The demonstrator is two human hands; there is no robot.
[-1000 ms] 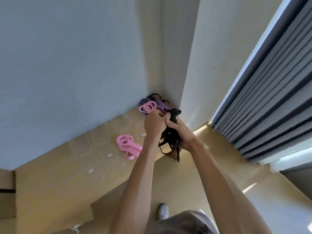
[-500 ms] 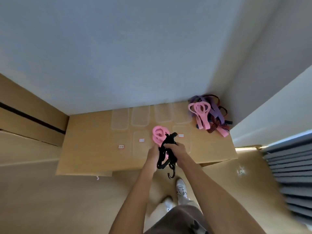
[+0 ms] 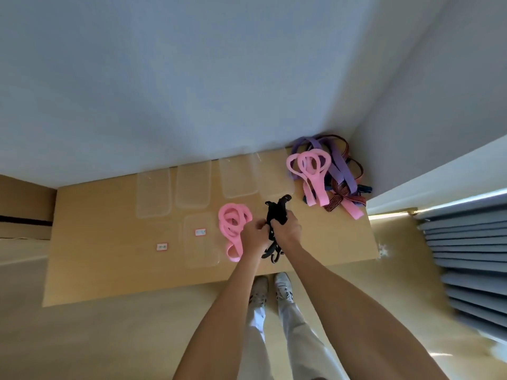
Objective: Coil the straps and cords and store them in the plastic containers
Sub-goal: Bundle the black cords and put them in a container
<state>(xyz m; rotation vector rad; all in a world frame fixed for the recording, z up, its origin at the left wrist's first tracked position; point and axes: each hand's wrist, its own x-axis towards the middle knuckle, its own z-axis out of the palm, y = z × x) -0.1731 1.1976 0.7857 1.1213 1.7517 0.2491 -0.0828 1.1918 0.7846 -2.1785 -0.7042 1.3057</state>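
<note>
1. The person stands at the counter (image 3: pixel 109 270) with both hands raised just above it, working a black strap (image 3: pixel 277 212) into a bundle.
2. The right hand (image 3: pixel 286 229) has its grip closed round the middle of that strap; a loop sticks out above the fist and a hooked end dangles below.
3. The left hand (image 3: pixel 255 234) pinches the same strap from the side, touching the right.
4. I'd judge this the coiling step, nearly done.
5. Next comes stowing: the clear plastic container (image 3: pixel 201 239) near the left hand looks the likely spot, though the pink strap (image 3: pixel 234 223) lies beside it, uncontained.
6. A tangled pile of straps (image 3: pixel 329 174) waits at the far right corner.
7. The dangling hook needs tucking first.
</note>
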